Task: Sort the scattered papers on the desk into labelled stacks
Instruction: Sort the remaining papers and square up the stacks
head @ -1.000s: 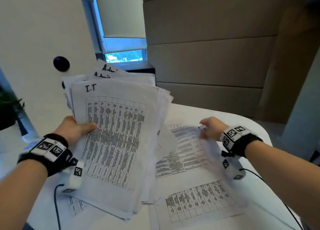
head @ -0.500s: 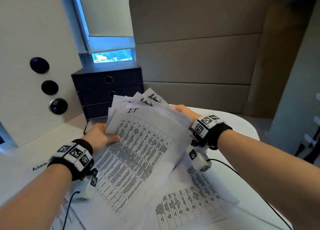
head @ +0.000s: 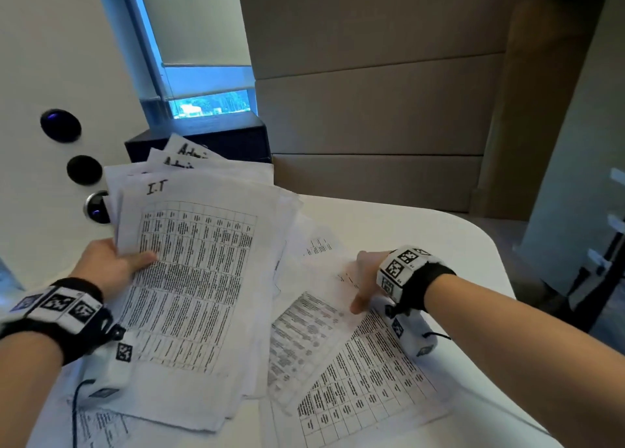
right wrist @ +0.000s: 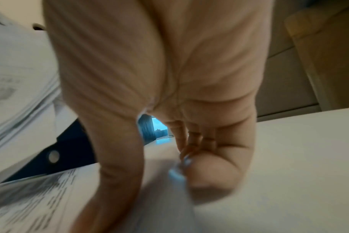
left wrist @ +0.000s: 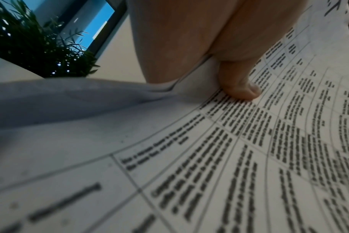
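Note:
My left hand (head: 111, 265) grips a thick, fanned stack of printed papers (head: 199, 278) and holds it tilted above the desk. The left wrist view shows the thumb (left wrist: 239, 85) pressing on the top sheet (left wrist: 249, 157). That sheet carries a table and the handwritten label "I.T"; sheets marked "Admin" (head: 189, 151) stick out behind it. My right hand (head: 367, 278) is down on a loose sheet (head: 314, 329) lying on the desk at the right. In the blurred right wrist view its curled fingers (right wrist: 191, 141) pinch that sheet's edge, with the thumb spread apart from them.
A second loose sheet with a table (head: 368, 386) lies nearer to me, and another (head: 98, 427) under the stack at the lower left. A dark drawer unit (head: 236, 140) stands behind the stack. The white desk (head: 422, 231) has a rounded far right corner. A plant (left wrist: 30, 47) stands left.
My right hand has left the far edge of the stack and come down to the right onto the loose sheet. The left hand still holds the stack, now turned more upright.

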Available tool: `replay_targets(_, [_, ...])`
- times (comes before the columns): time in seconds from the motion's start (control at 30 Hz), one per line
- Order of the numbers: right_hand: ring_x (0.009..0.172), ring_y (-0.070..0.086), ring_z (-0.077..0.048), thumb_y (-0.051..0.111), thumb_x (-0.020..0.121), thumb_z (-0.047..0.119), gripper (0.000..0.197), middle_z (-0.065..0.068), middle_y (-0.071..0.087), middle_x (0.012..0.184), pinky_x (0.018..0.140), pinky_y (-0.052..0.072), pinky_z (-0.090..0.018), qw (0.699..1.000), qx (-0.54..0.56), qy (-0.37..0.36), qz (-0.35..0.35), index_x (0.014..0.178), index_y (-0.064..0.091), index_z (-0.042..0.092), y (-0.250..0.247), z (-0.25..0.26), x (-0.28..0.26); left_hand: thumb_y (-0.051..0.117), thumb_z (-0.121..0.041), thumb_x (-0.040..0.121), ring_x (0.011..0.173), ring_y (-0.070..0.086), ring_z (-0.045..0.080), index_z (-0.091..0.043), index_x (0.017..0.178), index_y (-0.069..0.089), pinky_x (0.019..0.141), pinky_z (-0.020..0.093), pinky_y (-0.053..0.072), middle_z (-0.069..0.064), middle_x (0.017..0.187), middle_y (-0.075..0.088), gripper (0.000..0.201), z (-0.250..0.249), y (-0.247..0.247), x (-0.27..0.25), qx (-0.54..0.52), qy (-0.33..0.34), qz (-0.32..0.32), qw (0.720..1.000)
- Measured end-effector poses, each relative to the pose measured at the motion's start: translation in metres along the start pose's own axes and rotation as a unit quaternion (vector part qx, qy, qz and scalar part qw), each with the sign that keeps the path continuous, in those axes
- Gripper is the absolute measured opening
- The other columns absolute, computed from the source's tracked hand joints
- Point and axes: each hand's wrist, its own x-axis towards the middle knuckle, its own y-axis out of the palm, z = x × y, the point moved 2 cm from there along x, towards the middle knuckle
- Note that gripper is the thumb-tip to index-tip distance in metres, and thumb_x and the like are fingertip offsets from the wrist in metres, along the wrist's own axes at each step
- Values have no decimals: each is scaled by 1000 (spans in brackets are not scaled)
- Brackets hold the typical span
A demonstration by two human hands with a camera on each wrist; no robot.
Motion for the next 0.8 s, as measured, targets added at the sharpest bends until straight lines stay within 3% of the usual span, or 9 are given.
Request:
replay_targets(0.07, [76,67,-22,81,52,61,60,3,68,77,78,56,-37,1000,21,10,-2,86,57,18,-2,-3,5,65,-6,86,66,55,22,8,111,59,82,40,43,18,92,59,29,1,-5,-1,-6,0,-20,1000])
replay_targets(0.13, [74,70,-22,83,56,52,50,0,72,73,78,58,-39,997,72,17,4,84,62,16,-1,-7,9,65,-7,87,71,56,26,10,113,58,82,40,43,21,96,61,31,1,-10,-1,-7,-3,-32,999])
replay_targets(0.2, [71,69,-21,80,69,39,32,-2,73,74,75,58,-35,992,127,7,-3,82,67,12,1,-11,11,66,-8,87,80,57,29,11,114,58,83,40,43,23,102,62,34,1,-15,-2,-10,-6,-40,999])
replay_targets(0.27, [67,61,-22,73,79,28,22,-3,65,71,65,50,-30,986,163,1,-29,72,62,11,0,-17,10,66,-8,87,85,58,31,11,115,57,84,40,44,21,103,62,35,2,-19,-1,-15,-7,-40,999])
replay_targets(0.37, [80,59,-23,68,84,21,8,-5,62,84,70,43,-27,960,262,29,-91,86,65,13,-3,-35,15,66,-9,86,92,62,36,10,116,57,90,44,46,25,111,63,36,3,-24,-1,-32,-11,-46,998])
replay_targets(0.47, [101,61,-28,64,86,14,22,-10,64,102,78,40,-25,915,367,67,-155,106,67,6,-9,-51,20,68,-9,85,93,62,34,9,115,58,92,44,46,24,112,63,36,6,-27,2,-51,-18,-48,997])
replay_targets(0.57, [96,60,-29,61,87,11,25,-13,65,103,78,42,-28,885,418,116,-171,110,66,4,-4,-63,25,72,-16,82,97,64,37,3,112,60,96,53,45,24,112,65,37,16,-31,10,-72,-29,-58,995])
replay_targets(0.7, [101,62,-36,57,90,20,33,-20,65,111,80,47,-33,859,443,196,-166,115,63,0,6,-79,28,76,-24,78,98,63,36,-2,112,61,98,54,44,14,110,67,43,23,-29,16,-87,-47,-54,994])
replay_targets(0.8, [108,61,-38,54,91,11,32,-21,64,115,83,48,-34,858,443,214,-148,119,61,-4,10,-79,26,73,-19,81,97,63,36,0,107,62,97,54,44,16,104,66,34,24,-22,13,-71,-60,-53,994])
